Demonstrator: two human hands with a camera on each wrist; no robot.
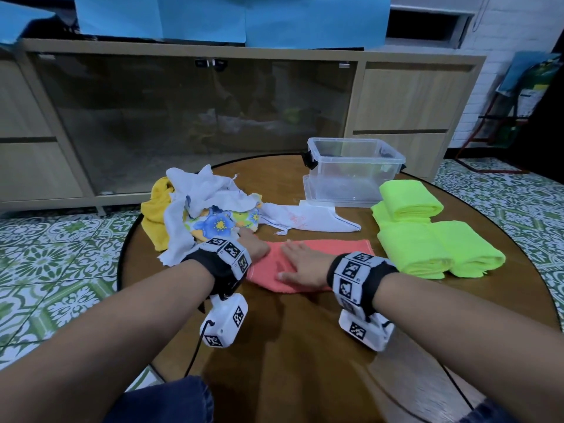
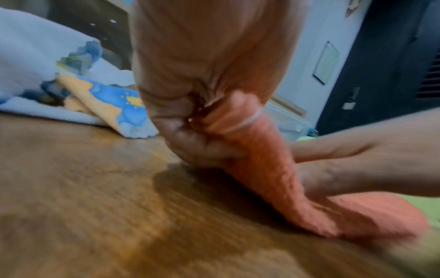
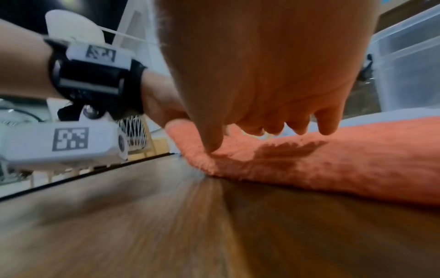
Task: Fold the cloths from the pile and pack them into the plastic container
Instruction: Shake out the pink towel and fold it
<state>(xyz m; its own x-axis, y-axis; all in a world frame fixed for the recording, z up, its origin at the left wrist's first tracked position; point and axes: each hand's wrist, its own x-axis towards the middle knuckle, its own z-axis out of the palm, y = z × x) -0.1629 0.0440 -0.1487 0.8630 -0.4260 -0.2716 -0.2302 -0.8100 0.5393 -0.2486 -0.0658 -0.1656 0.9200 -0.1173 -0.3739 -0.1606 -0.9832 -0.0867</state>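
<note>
Desk [image 1: 305, 346] at lower frame carried everything; unfolded pile [image 1: 198, 209] left of centre remained, green folded cloths [image 1: 427, 236] right, container [image 1: 354, 172] seemingly unpacked. Left hand [image 1: 254, 247] pinched orange cloth [image 1: 335, 248] mid-fold; right hand [image 1: 305, 265] pressed flat.

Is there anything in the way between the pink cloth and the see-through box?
Only a white cloth lying flat on the table between the pink cloth and the see-through box. It is low, so lifting the cloth over it should be easy. The box has no lid on.
</note>
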